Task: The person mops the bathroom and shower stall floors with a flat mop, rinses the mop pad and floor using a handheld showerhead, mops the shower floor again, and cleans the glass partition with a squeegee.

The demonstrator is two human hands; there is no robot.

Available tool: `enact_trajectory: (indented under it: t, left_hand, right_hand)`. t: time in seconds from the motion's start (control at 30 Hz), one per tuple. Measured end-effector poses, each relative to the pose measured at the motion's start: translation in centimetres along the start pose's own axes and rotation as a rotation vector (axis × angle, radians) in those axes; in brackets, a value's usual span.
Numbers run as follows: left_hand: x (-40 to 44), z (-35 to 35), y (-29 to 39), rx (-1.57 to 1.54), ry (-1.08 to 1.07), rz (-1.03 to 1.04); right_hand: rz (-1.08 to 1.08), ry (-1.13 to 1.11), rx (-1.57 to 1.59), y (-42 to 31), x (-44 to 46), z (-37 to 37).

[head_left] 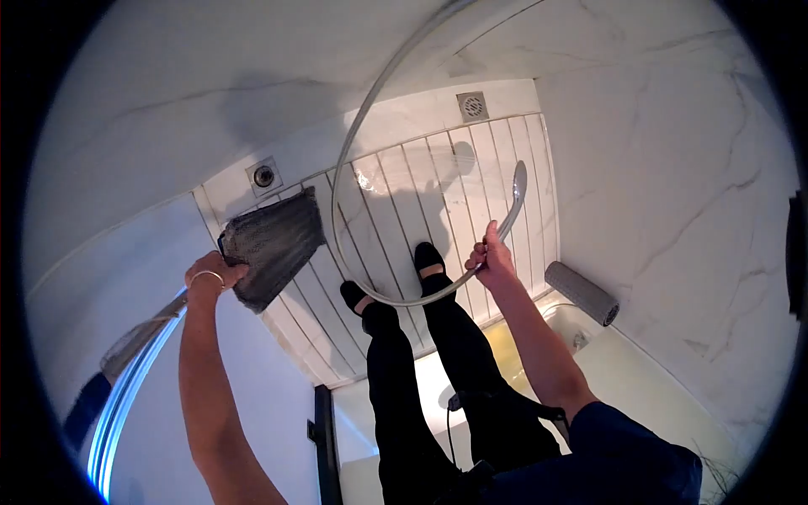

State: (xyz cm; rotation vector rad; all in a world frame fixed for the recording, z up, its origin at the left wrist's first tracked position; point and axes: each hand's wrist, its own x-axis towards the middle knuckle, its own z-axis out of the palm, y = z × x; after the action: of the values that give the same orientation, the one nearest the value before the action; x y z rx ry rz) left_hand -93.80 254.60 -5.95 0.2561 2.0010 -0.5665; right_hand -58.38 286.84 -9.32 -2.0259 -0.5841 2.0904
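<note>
My left hand (pixel 217 273), with a bracelet on the wrist, is closed on the near left edge of a dark grey mat (pixel 276 244). The mat has a textured face and hangs spread out over the left end of the floor. My right hand (pixel 491 255) is wrapped round the handle of a shower head (pixel 519 181), which points up and to the left. Fine streaks of water seem to leave it. A pale hose (pixel 343 160) runs from the handle in a wide loop past my feet and up out of view.
Under my feet is a white grooved floor (pixel 387 219), shiny and wet in places. Two drains, a round dark one (pixel 263 176) and a square grated one (pixel 473 106), lie along the far wall. A grey roll (pixel 582 293) lies at right. A glass panel edge (pixel 139 404) stands at left.
</note>
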Motion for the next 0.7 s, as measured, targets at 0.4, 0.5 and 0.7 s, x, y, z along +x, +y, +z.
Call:
enact_trajectory:
  t: [0.4,0.5,0.7]
  left_hand:
    - [-4.1,10.3,1.7,-1.038,-0.202,-0.299]
    - [-4.5,11.7,2.4,-1.147,-0.266,-0.258]
    - [-6.3,12.4,4.1,-0.836,-0.044,0.279]
  right_hand:
    - [-0.547,-0.425,-1.038,0.3,-7.6,4.1]
    - [-0.641,-0.760,-1.375,1.5,-9.2,6.0]
    - [-0.808,-1.246,-1.505,3.7,-12.1,7.5]
